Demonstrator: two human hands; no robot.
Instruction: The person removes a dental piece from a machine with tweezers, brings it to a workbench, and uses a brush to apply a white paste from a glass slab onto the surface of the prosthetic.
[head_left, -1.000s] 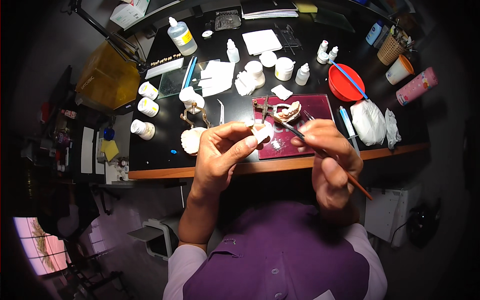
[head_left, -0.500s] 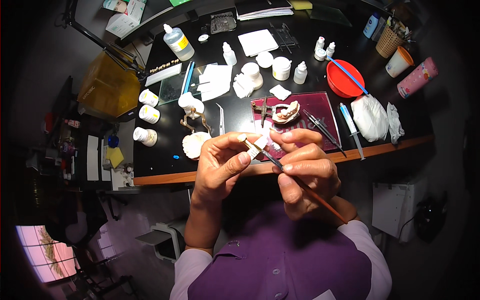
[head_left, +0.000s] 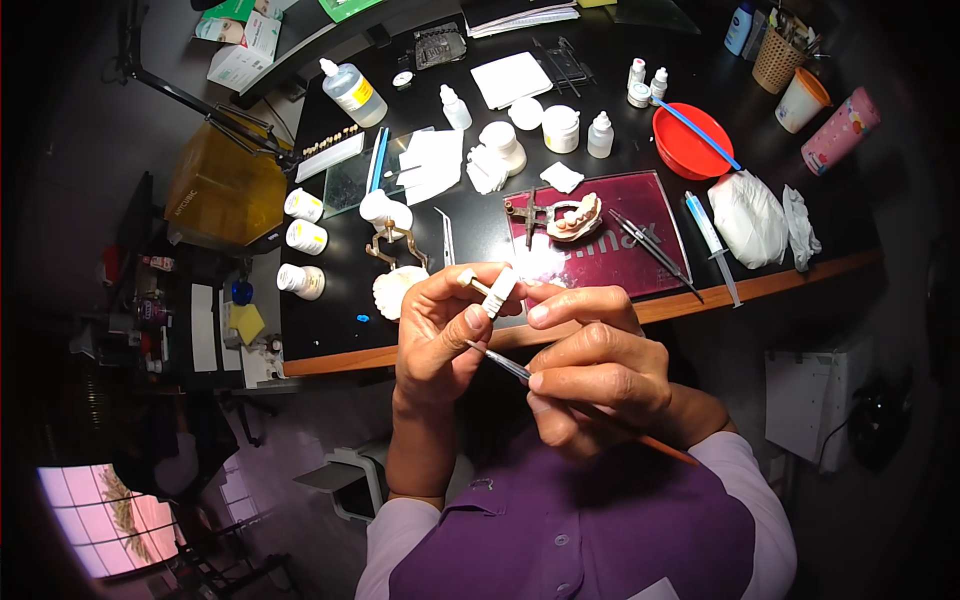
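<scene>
My left hand (head_left: 437,325) pinches a small cream plaster tooth die (head_left: 499,293) between thumb and fingers, with a pin jutting from it toward the upper left. A thin brush (head_left: 502,362) with a metal ferrule and a reddish-brown handle is gripped in my right hand (head_left: 598,365). Its tip lies close to my left thumb, just below the die; I cannot tell whether they touch. My right index finger reaches toward the die. Beyond my hands, a dental model in a metal articulator (head_left: 574,217) rests on a dark red plate (head_left: 650,200).
Another plaster model (head_left: 397,292) with a metal frame lies left of my hands, near tweezers (head_left: 446,238). White jars (head_left: 306,237) line the left side. Right of the plate are a syringe (head_left: 712,245), a wrapped white bundle (head_left: 750,222) and a red bowl (head_left: 690,145). The wooden table edge (head_left: 345,360) runs below.
The brush tip has moved left and down, from beside the die to near my left thumb. The die has tilted more upright. The whole view has shifted slightly.
</scene>
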